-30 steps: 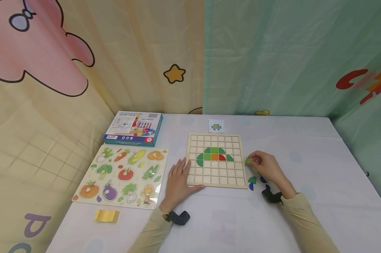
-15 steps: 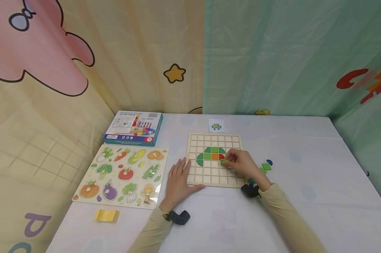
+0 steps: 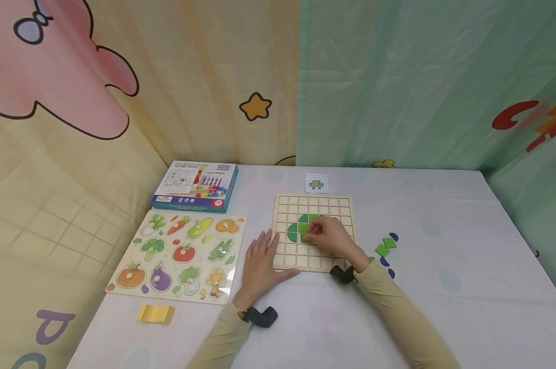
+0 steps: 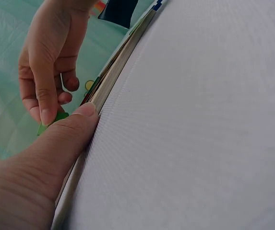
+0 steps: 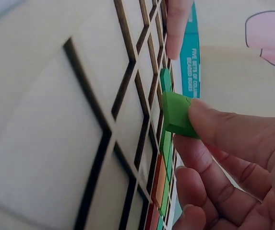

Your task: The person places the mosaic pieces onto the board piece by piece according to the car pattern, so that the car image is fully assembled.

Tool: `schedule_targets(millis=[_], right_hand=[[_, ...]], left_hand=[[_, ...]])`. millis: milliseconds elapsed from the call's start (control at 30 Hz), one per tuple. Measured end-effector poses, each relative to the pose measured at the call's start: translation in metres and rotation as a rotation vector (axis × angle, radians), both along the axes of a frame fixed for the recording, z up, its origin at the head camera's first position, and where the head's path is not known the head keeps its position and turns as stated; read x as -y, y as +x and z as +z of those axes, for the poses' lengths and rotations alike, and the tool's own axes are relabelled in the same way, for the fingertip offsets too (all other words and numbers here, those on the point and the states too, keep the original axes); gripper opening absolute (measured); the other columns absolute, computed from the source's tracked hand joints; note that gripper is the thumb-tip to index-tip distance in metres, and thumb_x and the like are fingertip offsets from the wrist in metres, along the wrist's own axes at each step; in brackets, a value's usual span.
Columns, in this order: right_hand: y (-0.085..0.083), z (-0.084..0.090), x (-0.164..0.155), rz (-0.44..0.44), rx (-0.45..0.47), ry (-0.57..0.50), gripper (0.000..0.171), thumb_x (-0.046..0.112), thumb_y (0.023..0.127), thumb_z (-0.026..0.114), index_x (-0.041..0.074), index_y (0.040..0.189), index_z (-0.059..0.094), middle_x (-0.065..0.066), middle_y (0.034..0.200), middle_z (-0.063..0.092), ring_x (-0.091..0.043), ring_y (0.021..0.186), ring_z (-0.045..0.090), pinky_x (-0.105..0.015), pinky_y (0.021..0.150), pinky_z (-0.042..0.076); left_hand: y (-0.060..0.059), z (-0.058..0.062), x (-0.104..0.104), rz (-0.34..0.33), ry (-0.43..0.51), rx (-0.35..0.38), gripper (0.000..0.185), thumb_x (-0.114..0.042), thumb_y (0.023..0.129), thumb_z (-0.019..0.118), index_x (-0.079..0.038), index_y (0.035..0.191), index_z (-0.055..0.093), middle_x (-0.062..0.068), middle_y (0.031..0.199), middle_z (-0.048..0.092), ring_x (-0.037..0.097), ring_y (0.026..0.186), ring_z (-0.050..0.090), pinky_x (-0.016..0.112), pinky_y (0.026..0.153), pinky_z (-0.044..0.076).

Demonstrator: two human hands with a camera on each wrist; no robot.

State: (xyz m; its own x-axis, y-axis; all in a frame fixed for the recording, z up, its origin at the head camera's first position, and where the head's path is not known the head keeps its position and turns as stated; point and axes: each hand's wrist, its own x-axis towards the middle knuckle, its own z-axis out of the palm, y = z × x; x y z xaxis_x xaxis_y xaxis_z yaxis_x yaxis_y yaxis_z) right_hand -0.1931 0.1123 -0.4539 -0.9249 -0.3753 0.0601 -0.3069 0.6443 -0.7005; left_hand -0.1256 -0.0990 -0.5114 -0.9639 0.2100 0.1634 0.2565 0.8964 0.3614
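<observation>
The right hand [image 3: 329, 237] pinches a small green tile [image 5: 178, 115] between thumb and fingertips, holding it just above the wooden grid board [image 3: 282, 256], over the middle rows where coloured pieces already sit. The tile is a flat, thick block with a matte, bright green face and straight edges; its full outline is partly hidden by the thumb, so its exact shape cannot be told. In the right wrist view it stands tilted, one edge down toward a cell beside a row of green, orange and red pieces [image 5: 162, 177] set into the board.

The board is pale wood, cut into a square lattice of dark-edged cells, and lies near the middle of the worktop [image 3: 444, 215]. The left hand [image 3: 260, 264] rests flat with straight fingers on the worktop, thumb touching the board's near left corner.

Loose green and blue pieces [image 3: 385, 246] lie off the board's right edge. A vegetable puzzle [image 3: 178, 256] lies toward the left edge, a boxed toy [image 3: 194, 187] at the far left corner, a small pattern card [image 3: 316, 183] beyond the board's far edge.
</observation>
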Motion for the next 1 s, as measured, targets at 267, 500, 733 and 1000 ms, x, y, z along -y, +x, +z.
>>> schedule_targets(millis=[267, 500, 733, 1000], right_hand=[[-0.0019, -0.002, 0.008, -0.013, 0.024, 0.034, 0.011, 0.019, 0.079, 0.074, 0.013, 0.076, 0.064, 0.005, 0.068, 0.059, -0.009, 0.062, 0.052, -0.024, 0.058, 0.044], [-0.0018, -0.0018, 0.0071, -0.036, 0.022, 0.074, 0.007, 0.018, 0.081, 0.071, 0.013, 0.078, 0.068, 0.004, 0.071, 0.063, -0.009, 0.065, 0.055, -0.025, 0.061, 0.046], [-0.0027, -0.0023, 0.0081, -0.049, 0.009, 0.097, 0.006, 0.018, 0.081, 0.071, 0.014, 0.078, 0.07, 0.004, 0.07, 0.063, -0.008, 0.064, 0.054, -0.025, 0.06, 0.045], [-0.0058, -0.0066, 0.0089, -0.043, 0.003, 0.116, 0.007, 0.018, 0.081, 0.071, 0.014, 0.075, 0.068, 0.004, 0.069, 0.063, -0.007, 0.063, 0.054, -0.024, 0.059, 0.045]], left_hand=[[0.0003, 0.0005, -0.0007, -0.004, 0.0, -0.005, 0.105, -0.077, 0.067, 0.056, -0.013, 0.146, 0.028, 0.008, 0.153, 0.023, 0.024, 0.142, 0.014, 0.042, 0.115, 0.012], [-0.0003, 0.0001, -0.0004, 0.0, -0.008, -0.005, 0.106, -0.077, 0.067, 0.056, -0.013, 0.146, 0.028, 0.008, 0.153, 0.023, 0.024, 0.142, 0.014, 0.042, 0.115, 0.012], [-0.0006, 0.0001, -0.0004, 0.0, -0.006, 0.007, 0.106, -0.077, 0.068, 0.056, -0.013, 0.146, 0.027, 0.008, 0.153, 0.022, 0.024, 0.142, 0.013, 0.042, 0.115, 0.012], [0.0004, 0.0018, -0.0011, 0.001, 0.003, 0.015, 0.106, -0.077, 0.068, 0.056, -0.013, 0.146, 0.027, 0.008, 0.153, 0.022, 0.024, 0.142, 0.014, 0.042, 0.115, 0.012]])
